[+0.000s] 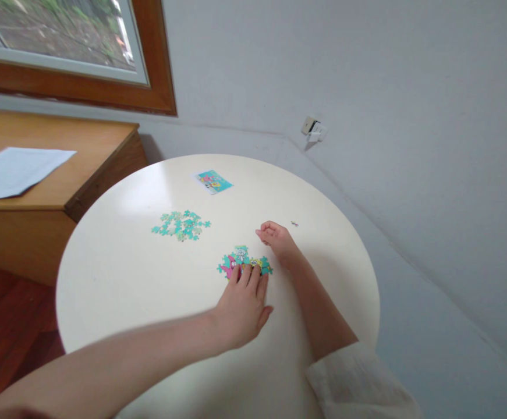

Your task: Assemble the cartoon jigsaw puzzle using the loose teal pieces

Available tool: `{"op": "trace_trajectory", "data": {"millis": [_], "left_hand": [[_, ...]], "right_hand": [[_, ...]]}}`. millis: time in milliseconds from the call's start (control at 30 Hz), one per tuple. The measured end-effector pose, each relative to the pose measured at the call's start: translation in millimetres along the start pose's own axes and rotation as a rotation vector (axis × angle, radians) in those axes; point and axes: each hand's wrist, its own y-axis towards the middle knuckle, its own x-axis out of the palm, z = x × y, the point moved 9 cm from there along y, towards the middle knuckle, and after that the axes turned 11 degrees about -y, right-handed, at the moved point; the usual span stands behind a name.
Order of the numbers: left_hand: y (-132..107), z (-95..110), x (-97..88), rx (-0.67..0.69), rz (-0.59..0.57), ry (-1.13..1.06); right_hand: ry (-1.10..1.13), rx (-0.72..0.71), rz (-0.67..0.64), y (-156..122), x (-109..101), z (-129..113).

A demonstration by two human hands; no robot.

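A partly joined jigsaw puzzle (241, 256) with cartoon figures, one pink and one yellow, lies on the round white table (157, 291). My left hand (244, 302) rests flat over its lower part, fingers spread, hiding some of the picture. Just above and to the right of the puzzle, my right hand (277, 240) is closed with its fingers curled in and the thumb pointing left. Whatever it may hold is hidden. Farther left lies a loose heap of turquoise and pale puzzle pieces (181, 225).
A small picture card (213, 181) lies near the table's far edge. One small loose piece (294, 223) is right of my right hand. A wooden cabinet (100, 157) bearing white paper (17, 171) stands at left. The wall (367, 116) with a socket (314, 129) runs behind.
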Motion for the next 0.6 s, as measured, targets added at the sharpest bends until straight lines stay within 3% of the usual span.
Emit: {"op": "trace_trajectory", "data": {"millis": [100,233,600], "left_hand": [[0.3,0.2,0.1,0.001,-0.001,0.000],[0.5,0.5,0.9,0.000,-0.013,-0.006],[-0.3,0.0,0.4,0.012,0.034,0.010]], "right_hand": [[0.206,0.032,0.081,4.4,-10.9,9.6],[0.372,0.039,0.093,5.5,-13.1,12.2],[0.440,0.046,0.098,6.7,-14.7,16.9]]}}
